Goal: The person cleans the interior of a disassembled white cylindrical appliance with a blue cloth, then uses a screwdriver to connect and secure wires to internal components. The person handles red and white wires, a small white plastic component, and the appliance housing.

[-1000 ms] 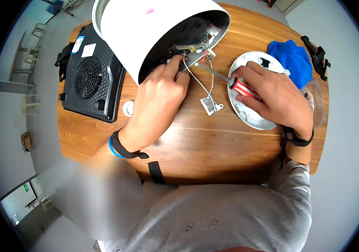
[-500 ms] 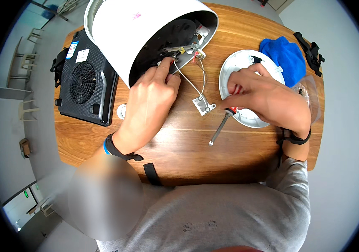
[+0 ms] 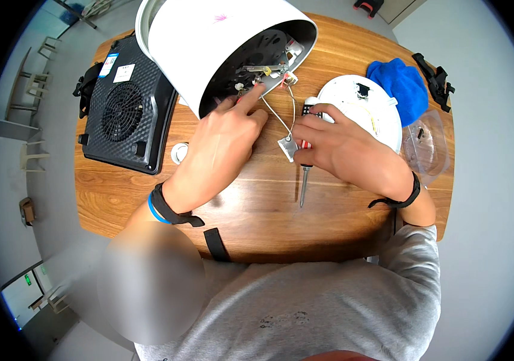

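A white, rounded appliance housing [image 3: 203, 45] lies on its side with its open base toward me, showing metal parts and wires. My left hand [image 3: 224, 132] reaches into that opening, index finger stretched to the metal contacts; its other fingertips are partly hidden. Two white wires run from inside to a small metal-cased part [image 3: 289, 148] on the table. My right hand [image 3: 350, 144] is closed around the handle of a screwdriver [image 3: 304, 180], red, white and black, whose shaft points toward me. Behind this hand rests a round white cover [image 3: 347, 96].
A black appliance with a fan grille [image 3: 121, 114] lies at the left, near a small white round piece [image 3: 178, 153]. To the right are a blue cloth [image 3: 398, 90], a clear plastic tray [image 3: 425, 147] and black straps [image 3: 434, 81]. Another black strap [image 3: 216, 243] lies at the table's front edge.
My right hand has moved left, off the white cover, with the screwdriver now pointing more straight toward me. My left index finger has straightened at the contacts.
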